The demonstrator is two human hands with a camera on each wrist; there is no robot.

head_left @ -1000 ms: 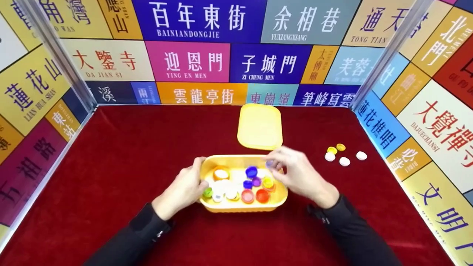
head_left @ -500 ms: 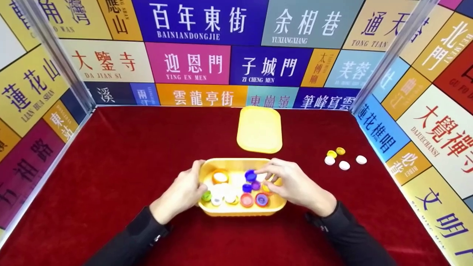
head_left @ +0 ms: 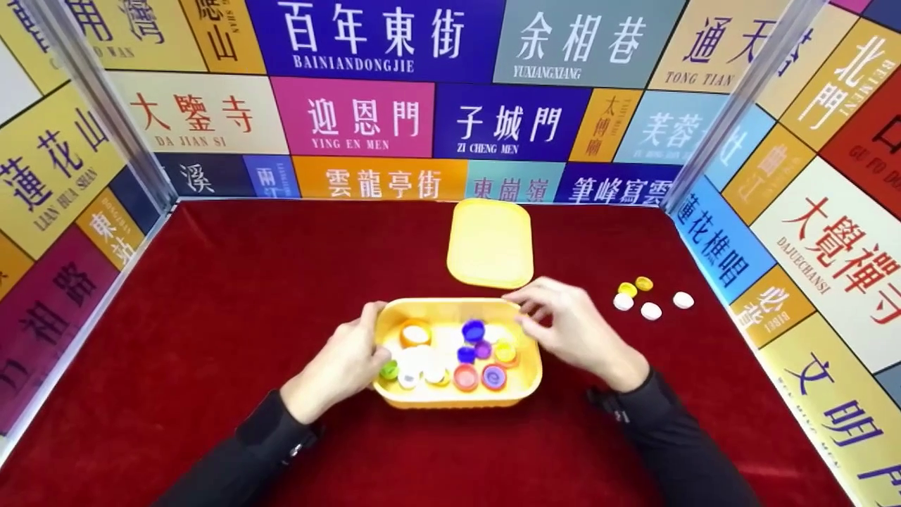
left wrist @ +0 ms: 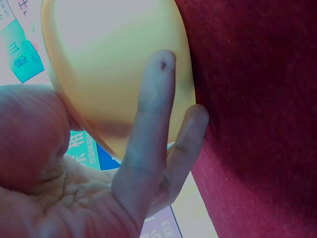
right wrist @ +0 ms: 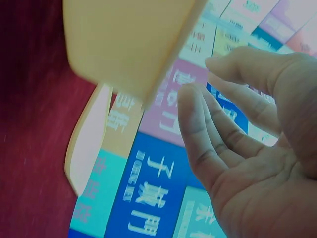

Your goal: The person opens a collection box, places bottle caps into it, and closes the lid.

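My left hand (head_left: 336, 362) grips the left end of a yellow plastic box (head_left: 457, 404), thumb over the rim. In the left wrist view, its fingers (left wrist: 157, 101) lie against the box's outer wall. My right hand (head_left: 581, 331) hovers by the right rim, fingers bent loosely, and the right wrist view shows nothing held. Inside the box are several small round bottle caps. A purple cap (head_left: 493, 377) sits on a red one at the front, beside a pink-red cap (head_left: 465, 377). Behind them are a blue cap (head_left: 473, 330), a yellow cap (head_left: 505, 351) and an orange cap with white (head_left: 415, 334).
A flat yellow lid (head_left: 490, 243) lies behind the box. Several loose caps, yellow (head_left: 643, 284) and white (head_left: 651, 310), lie to the right on the red cloth (head_left: 267, 260). Printed panels (head_left: 352, 116) enclose the back and sides.
My right hand carried the purple cap from the right rim onto the red cap, let go, then drew back up and right. The left hand kept its grip on the box.
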